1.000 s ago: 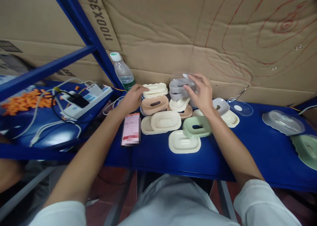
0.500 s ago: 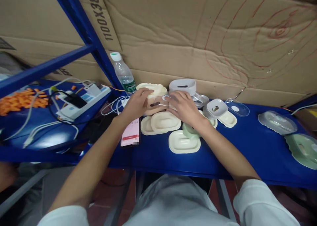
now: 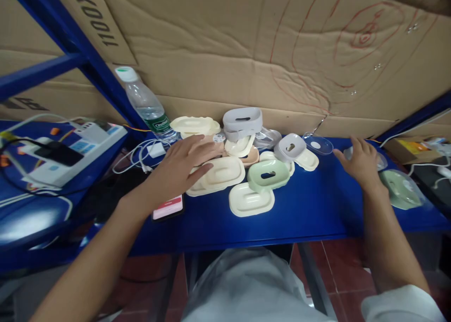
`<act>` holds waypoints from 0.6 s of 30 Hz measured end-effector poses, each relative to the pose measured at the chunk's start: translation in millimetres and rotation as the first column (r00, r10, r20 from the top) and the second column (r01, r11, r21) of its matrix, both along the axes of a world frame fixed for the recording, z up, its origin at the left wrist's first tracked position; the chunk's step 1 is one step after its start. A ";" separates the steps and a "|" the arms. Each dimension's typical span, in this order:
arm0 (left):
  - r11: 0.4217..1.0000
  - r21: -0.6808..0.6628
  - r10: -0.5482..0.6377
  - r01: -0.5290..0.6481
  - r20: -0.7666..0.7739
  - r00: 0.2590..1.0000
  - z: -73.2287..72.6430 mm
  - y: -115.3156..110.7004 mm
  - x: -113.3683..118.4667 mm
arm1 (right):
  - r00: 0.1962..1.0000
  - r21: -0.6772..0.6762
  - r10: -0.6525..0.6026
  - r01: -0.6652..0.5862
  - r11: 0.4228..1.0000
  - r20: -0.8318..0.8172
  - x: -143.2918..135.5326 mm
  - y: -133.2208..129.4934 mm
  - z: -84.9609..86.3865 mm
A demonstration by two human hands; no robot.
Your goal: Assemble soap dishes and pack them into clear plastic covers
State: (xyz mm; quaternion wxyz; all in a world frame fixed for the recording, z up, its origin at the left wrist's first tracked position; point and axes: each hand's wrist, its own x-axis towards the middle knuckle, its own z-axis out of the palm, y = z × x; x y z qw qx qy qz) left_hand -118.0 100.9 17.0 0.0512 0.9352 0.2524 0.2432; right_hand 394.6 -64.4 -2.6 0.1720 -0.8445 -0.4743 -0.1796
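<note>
My left hand point(image 3: 179, 164) has its fingers stretched out and its thumb apart, over a peach soap-dish-like piece with a clear lid point(image 3: 214, 141). Beneath and beside the thumb lie overlapping cream oval trays point(image 3: 227, 171). Whether the palm touches them is hidden. Over to the right, my right hand point(image 3: 361, 164) is spread above a clear oval lid point(image 3: 381, 161), which it partly covers. A green dish with a clear cover point(image 3: 401, 189) lies just beyond. Between my hands sit a green slotted dish point(image 3: 268, 175), a cream tray point(image 3: 251, 200) and a grey slotted dish point(image 3: 291, 146).
Stacked grey dishes point(image 3: 243, 120) stand against the cardboard wall point(image 3: 211, 44). A water bottle point(image 3: 148, 106), white cables and a phone point(image 3: 169, 207) are on the left. Another clear lid point(image 3: 318, 144) lies at the back. A power strip point(image 3: 70, 153) is beyond the blue post.
My right hand has moved from the middle pile far right to the clear lid. My left hand stays near the peach piece, fingers stretched. The view has turned right.
</note>
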 end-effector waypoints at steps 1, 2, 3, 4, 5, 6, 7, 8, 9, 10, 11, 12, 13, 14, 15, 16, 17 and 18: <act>1.000 0.010 -0.007 0.007 0.001 1.000 3.5 -9.6 0.5 | 0.993 -0.071 -0.107 0.104 0.992 -0.040 19.9 -6.8 -12.1; 1.000 0.021 -0.013 0.013 0.005 1.000 6.5 -21.7 1.5 | 0.990 -0.107 -0.133 0.126 0.986 -0.057 33.8 -12.6 -23.3; 0.999 0.035 -0.022 0.022 0.007 1.000 8.8 -36.5 2.8 | 0.988 -0.140 -0.139 0.128 0.982 -0.072 42.6 -17.8 -32.8; 0.998 0.052 -0.040 0.040 0.017 0.999 9.6 -53.6 4.1 | 0.990 -0.159 -0.116 0.103 0.982 -0.076 48.0 -22.6 -39.9; 0.998 0.059 -0.039 0.038 0.024 0.999 8.9 -72.7 5.1 | 0.995 -0.164 -0.078 0.066 0.984 -0.065 51.5 -27.2 -44.3; 0.997 0.063 -0.047 0.044 0.043 0.998 6.4 -92.9 5.9 | 0.999 -0.169 -0.032 0.025 0.985 -0.043 54.9 -31.5 -46.1; 0.997 0.045 -0.064 0.062 0.042 0.997 2.2 -113.3 6.3 | 1.000 -0.174 0.014 -0.016 0.985 -0.015 59.3 -35.5 -45.6; 0.995 0.031 -0.095 0.093 0.049 0.994 -3.2 -132.8 6.5 | 0.999 -0.182 0.046 -0.043 0.982 0.008 65.2 -38.9 -43.1; 0.993 0.010 -0.121 0.121 0.042 0.992 -9.3 -150.5 6.7 | 0.998 -0.203 0.058 -0.054 0.978 0.012 72.6 -41.6 -39.4; 0.987 -0.016 -0.157 0.158 0.036 0.987 -15.5 -165.9 7.0 | 0.999 -0.231 0.052 -0.053 0.971 -0.008 81.0 -43.5 -35.0; 0.978 -0.054 -0.199 0.201 0.027 0.980 -21.5 -178.6 7.6 | 0.998 -0.264 0.034 -0.045 0.963 -0.048 89.4 -44.9 -30.6; 0.967 -0.111 -0.228 0.228 0.018 0.974 -26.7 -188.7 8.8 | 0.996 -0.293 0.013 -0.039 0.955 -0.092 97.0 -46.0 -26.6; 0.950 -0.177 -0.259 0.258 0.019 0.966 -31.0 -196.3 10.5 | 0.992 -0.316 -0.004 -0.037 0.948 -0.129 103.0 -47.3 -23.5; 0.925 -0.253 -0.286 0.285 0.031 0.958 -34.2 -202.0 12.6 | 0.989 -0.328 -0.013 -0.037 0.944 -0.149 106.8 -49.2 -21.7; 0.891 -0.330 -0.311 0.313 0.060 0.949 -36.5 -206.3 14.9 | 0.989 -0.325 -0.014 -0.035 0.945 -0.147 108.2 -52.0 -21.3; 0.849 -0.401 -0.331 0.343 0.103 0.938 -38.1 -210.0 17.1 | 0.991 -0.305 -0.009 -0.033 0.952 -0.133 107.2 -56.1 -22.3; 0.804 -0.464 -0.338 0.372 0.158 0.928 -39.3 -213.4 19.0 | 0.992 -0.273 0.010 -0.044 0.961 -0.126 104.0 -61.4 -24.7; 0.754 -0.526 -0.329 0.393 0.214 0.920 -40.3 -217.0 20.5 | 0.990 -0.229 0.053 -0.082 0.970 -0.129 98.8 -67.9 -27.9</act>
